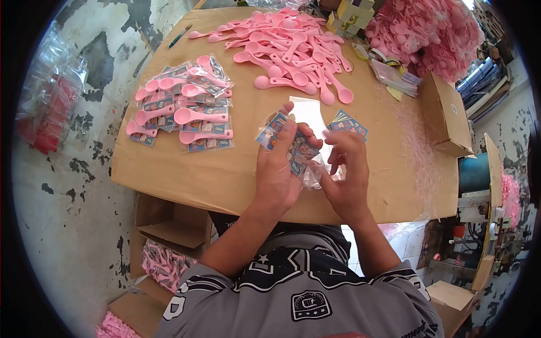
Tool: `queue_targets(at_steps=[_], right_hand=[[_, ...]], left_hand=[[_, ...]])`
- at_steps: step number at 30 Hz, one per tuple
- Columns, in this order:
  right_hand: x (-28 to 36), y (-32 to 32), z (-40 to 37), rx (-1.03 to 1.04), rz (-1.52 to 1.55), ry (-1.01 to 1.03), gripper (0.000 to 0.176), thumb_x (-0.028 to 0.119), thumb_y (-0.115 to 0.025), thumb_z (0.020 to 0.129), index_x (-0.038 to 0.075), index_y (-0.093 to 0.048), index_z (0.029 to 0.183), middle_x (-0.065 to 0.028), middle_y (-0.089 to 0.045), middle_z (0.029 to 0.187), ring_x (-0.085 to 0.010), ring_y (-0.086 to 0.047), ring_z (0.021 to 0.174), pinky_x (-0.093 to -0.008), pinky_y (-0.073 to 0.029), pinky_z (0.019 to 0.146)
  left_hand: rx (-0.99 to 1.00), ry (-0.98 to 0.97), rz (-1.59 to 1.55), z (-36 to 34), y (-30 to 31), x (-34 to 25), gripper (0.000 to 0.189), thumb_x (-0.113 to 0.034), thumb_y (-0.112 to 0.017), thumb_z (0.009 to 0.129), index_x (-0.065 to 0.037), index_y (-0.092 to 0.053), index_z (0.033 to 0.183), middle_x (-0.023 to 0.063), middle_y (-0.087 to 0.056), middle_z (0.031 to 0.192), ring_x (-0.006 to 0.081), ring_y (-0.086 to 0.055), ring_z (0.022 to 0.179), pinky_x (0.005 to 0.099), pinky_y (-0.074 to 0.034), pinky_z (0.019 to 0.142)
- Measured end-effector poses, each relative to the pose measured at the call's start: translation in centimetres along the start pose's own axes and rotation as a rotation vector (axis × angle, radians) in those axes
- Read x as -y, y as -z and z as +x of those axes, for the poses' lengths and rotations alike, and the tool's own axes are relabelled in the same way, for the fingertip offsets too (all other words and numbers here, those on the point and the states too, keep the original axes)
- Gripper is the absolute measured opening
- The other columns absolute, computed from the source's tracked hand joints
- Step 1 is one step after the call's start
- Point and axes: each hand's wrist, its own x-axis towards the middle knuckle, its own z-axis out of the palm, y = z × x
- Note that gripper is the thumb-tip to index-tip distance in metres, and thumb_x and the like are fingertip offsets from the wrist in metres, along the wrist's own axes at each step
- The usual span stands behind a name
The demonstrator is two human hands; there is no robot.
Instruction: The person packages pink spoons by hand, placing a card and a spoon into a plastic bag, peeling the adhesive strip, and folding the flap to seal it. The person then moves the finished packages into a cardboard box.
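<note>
Over the front middle of the table, my left hand is closed around printed cards in clear plastic bags, its thumb lying across them. Loose clear plastic hangs below its fingers. My right hand is just right of that plastic, fingers bent and apart from the thumb, whose tip is right at the plastic's edge. Beyond the right fingertips lies a fanned stack of blue printed cards. A white strip lies on the table behind the hands, partly covered by them.
Loose pink measuring spoons are heaped at the back. Bagged spoons with cards lie in piles at left, near a pen. At right are clear bags, a cardboard box and a large bag of pink spoons.
</note>
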Motion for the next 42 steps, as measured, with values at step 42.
queue_targets(at_steps=[42], right_hand=[[1.0, 1.7, -1.8, 0.016, 0.769, -0.635, 0.015, 0.003, -0.069, 0.100, -0.004, -0.063, 0.112, -0.0100, -0.072, 0.102, -0.0118, -0.069, 0.088, -0.0267, -0.056, 0.081]], left_hand=[[-0.113, -0.304, 0.037, 0.6, 0.9, -1.2, 0.054, -0.048, -0.055, 0.109, -0.007, -0.044, 0.143, 0.0102, -0.065, 0.106, 0.0233, -0.067, 0.100, 0.0480, -0.052, 0.109]])
